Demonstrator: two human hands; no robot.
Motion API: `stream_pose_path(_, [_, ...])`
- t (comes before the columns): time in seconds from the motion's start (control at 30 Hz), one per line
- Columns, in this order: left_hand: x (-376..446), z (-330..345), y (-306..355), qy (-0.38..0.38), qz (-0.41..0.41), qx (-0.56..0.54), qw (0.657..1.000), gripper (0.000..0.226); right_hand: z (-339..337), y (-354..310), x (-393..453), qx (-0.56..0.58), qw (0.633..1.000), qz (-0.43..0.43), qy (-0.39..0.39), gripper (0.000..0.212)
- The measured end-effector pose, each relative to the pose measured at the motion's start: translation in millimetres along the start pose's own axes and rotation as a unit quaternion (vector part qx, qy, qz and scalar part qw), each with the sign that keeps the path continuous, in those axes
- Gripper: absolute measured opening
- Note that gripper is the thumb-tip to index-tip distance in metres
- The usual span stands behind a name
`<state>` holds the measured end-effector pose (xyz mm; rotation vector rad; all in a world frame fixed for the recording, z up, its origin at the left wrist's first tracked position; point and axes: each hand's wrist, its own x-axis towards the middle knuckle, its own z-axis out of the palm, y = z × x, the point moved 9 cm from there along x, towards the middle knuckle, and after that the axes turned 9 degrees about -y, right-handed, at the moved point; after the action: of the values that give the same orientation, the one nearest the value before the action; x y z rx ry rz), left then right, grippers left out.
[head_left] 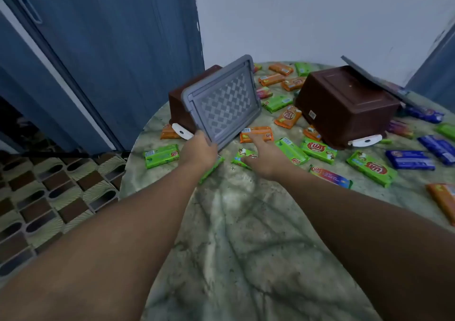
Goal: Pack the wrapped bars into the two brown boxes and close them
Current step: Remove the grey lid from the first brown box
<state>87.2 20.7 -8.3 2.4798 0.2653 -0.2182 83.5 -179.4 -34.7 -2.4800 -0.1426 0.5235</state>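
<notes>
Two brown boxes lie upside down on the round marble table (246, 234): one at the left (182, 99), one at the right (344, 106). My left hand (199, 151) grips the near edge of a grey woven-pattern lid (221, 101) and holds it tilted up in front of the left box. My right hand (261, 156) reaches over the table with fingers straight, fingertips on an orange bar (257, 133). Several green, orange and blue wrapped bars lie scattered around both boxes. A second grey lid (376, 82) leans on the right box.
A blue door (98, 50) and a patterned tile floor (56, 192) are at the left, beyond the table's edge. A white wall stands behind the table. White latch tabs (366, 140) stick out under the boxes.
</notes>
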Motion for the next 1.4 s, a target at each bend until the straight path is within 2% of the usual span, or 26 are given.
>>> stream_pose_path(0.07, [16,-6,-15,0.010,-0.035,-0.089,0.995,0.027,1,-7,8,-0.002,1.000,0.013,0.011,0.078])
stream_pose_path(0.23, [50,-13,-40,0.039,-0.103,-0.262,0.959,0.062,7,-21,24,0.030,0.999,0.023,0.030,0.077])
stream_pose_path(0.5, [84,1,-30,-0.015,-0.074,-0.324,0.943,0.037,4,-31,39,0.032,0.997,0.052,0.048,0.078])
stream_pose_path(0.67, [75,-10,-15,0.016,-0.035,-0.297,0.954,0.013,3,-31,46,0.040,0.997,0.054,0.047,0.080])
stream_pose_path(0.83, [51,-44,2,0.100,0.051,-0.333,0.936,0.014,-7,-30,51,0.097,0.991,0.060,0.064,0.082])
stream_pose_path(0.93, [44,-65,-10,0.145,0.044,-0.317,0.936,0.014,-22,-22,48,0.145,0.980,0.071,0.115,0.087])
stream_pose_path(1.03, [45,-81,-31,0.167,0.010,-0.298,0.940,0.026,-39,-11,38,0.162,0.966,0.089,0.180,0.078])
stream_pose_path(1.17, [55,-90,-50,0.160,-0.003,-0.263,0.951,0.026,-57,4,25,0.193,0.944,0.110,0.242,0.074])
stream_pose_path(1.3, [54,-91,-56,0.151,-0.007,-0.265,0.952,0.031,-44,13,25,0.306,0.922,0.104,0.212,0.053])
stream_pose_path(1.4, [50,-88,-55,0.146,0.007,-0.232,0.962,0.021,-37,16,14,0.325,0.914,0.103,0.220,0.041])
